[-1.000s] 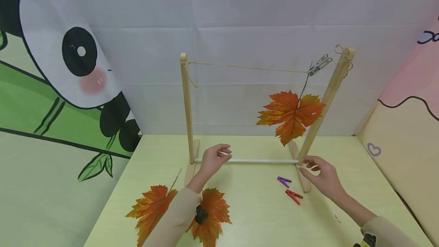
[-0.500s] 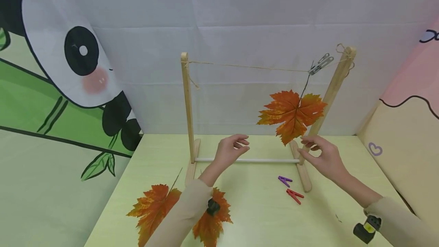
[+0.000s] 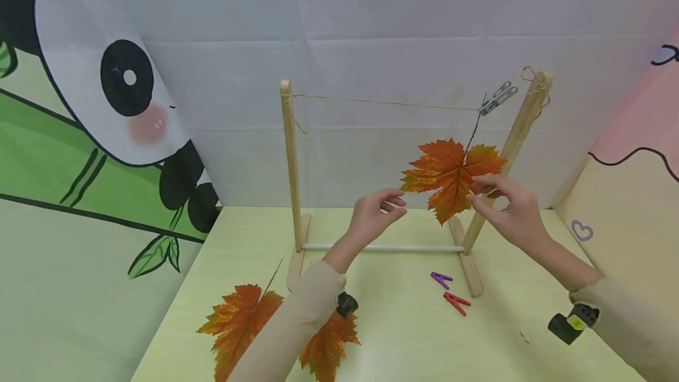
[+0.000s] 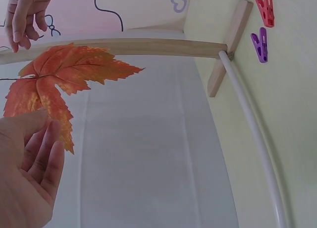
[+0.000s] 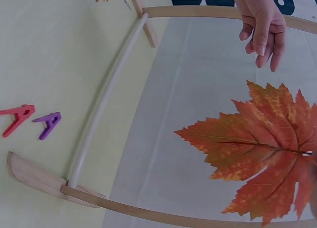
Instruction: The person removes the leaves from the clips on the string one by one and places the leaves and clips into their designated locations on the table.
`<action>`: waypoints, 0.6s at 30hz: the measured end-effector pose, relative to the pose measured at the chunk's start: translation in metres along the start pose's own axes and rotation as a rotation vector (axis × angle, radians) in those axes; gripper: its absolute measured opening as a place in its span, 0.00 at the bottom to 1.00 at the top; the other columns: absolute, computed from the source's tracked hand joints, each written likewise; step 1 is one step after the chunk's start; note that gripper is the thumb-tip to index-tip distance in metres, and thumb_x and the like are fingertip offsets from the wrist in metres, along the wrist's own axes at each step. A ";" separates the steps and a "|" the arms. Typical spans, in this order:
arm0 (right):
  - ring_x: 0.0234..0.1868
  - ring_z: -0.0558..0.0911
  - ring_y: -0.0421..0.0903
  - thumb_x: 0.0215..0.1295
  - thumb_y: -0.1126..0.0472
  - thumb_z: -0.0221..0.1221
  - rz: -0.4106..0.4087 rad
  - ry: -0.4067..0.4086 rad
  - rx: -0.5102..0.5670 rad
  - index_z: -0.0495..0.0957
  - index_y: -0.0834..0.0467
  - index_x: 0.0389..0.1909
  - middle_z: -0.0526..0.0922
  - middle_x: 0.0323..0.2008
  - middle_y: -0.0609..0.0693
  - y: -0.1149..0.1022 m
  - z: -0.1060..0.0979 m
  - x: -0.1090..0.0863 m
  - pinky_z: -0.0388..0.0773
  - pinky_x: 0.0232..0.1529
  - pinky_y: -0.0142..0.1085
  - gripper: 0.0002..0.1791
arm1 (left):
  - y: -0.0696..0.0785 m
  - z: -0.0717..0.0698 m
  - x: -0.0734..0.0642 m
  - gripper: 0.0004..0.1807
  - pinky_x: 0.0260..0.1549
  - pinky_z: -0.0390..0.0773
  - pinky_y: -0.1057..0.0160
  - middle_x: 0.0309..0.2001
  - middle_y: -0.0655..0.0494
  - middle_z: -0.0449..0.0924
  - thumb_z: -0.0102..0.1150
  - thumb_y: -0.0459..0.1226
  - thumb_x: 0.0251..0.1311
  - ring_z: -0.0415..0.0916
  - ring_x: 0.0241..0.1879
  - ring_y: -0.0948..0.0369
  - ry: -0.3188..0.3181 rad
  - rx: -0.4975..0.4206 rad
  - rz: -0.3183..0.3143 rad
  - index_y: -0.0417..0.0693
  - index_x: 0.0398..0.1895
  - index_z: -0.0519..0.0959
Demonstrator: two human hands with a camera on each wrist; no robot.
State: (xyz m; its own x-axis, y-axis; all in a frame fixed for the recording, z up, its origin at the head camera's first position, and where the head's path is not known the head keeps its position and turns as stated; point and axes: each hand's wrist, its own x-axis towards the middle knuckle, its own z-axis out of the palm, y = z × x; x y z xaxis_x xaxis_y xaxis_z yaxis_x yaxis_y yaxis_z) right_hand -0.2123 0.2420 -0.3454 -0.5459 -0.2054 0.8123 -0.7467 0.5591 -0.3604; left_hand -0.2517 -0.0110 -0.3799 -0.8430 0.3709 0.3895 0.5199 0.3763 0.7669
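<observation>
An orange maple leaf (image 3: 448, 175) hangs by its stem from a grey clothespin (image 3: 495, 99) on the string (image 3: 382, 101) of a wooden frame. My left hand (image 3: 373, 217) is just off the leaf's left tip, fingers loosely bent. My right hand (image 3: 506, 208) is at the leaf's right side, overlapping its edge in the head view, thumb and fingers apart. In the right wrist view the left hand (image 5: 262, 29) is separated from the leaf (image 5: 267, 148). The left wrist view has the right hand (image 4: 27, 15) above the leaf (image 4: 54, 74), nothing in its fingers.
Wooden posts (image 3: 290, 170) joined by a white rod (image 3: 408, 248) form the frame. Purple (image 3: 441, 280) and red (image 3: 457, 303) clothespins lie before it on the table (image 3: 403, 341). Two more leaves lie front left, one (image 3: 241, 323) beside the left sleeve, another (image 3: 331, 346) partly under it.
Both hands have risen from near the white rod to the hanging leaf, the left one also moving right. Leaf, clothespins and frame keep their places.
</observation>
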 end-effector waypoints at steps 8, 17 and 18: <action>0.32 0.75 0.32 0.36 0.82 0.63 -0.058 0.050 -0.002 0.79 0.71 0.38 0.80 0.28 0.60 -0.002 -0.012 0.027 0.70 0.36 0.19 0.21 | 0.024 0.011 0.017 0.17 0.30 0.75 0.74 0.37 0.52 0.82 0.61 0.35 0.54 0.80 0.32 0.61 -0.003 -0.044 0.023 0.43 0.48 0.77; 0.35 0.76 0.36 0.35 0.83 0.65 -0.066 0.039 0.014 0.78 0.70 0.41 0.81 0.33 0.55 -0.016 -0.020 0.059 0.71 0.35 0.21 0.25 | 0.041 0.022 0.032 0.17 0.28 0.74 0.76 0.36 0.54 0.83 0.62 0.35 0.53 0.79 0.30 0.66 0.004 -0.021 0.061 0.45 0.48 0.78; 0.35 0.76 0.36 0.35 0.83 0.65 -0.069 0.040 0.008 0.78 0.70 0.41 0.81 0.33 0.55 -0.016 -0.022 0.061 0.71 0.36 0.20 0.25 | 0.042 0.023 0.033 0.17 0.28 0.74 0.77 0.36 0.54 0.83 0.62 0.36 0.53 0.79 0.30 0.67 0.005 -0.018 0.067 0.45 0.48 0.78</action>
State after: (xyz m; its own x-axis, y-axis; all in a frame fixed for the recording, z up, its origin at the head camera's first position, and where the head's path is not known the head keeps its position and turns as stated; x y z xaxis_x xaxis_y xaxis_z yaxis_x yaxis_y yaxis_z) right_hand -0.2256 0.2377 -0.2797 -0.4778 -0.2107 0.8528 -0.7849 0.5384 -0.3068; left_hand -0.2546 0.0366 -0.3462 -0.8074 0.3906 0.4423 0.5723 0.3359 0.7481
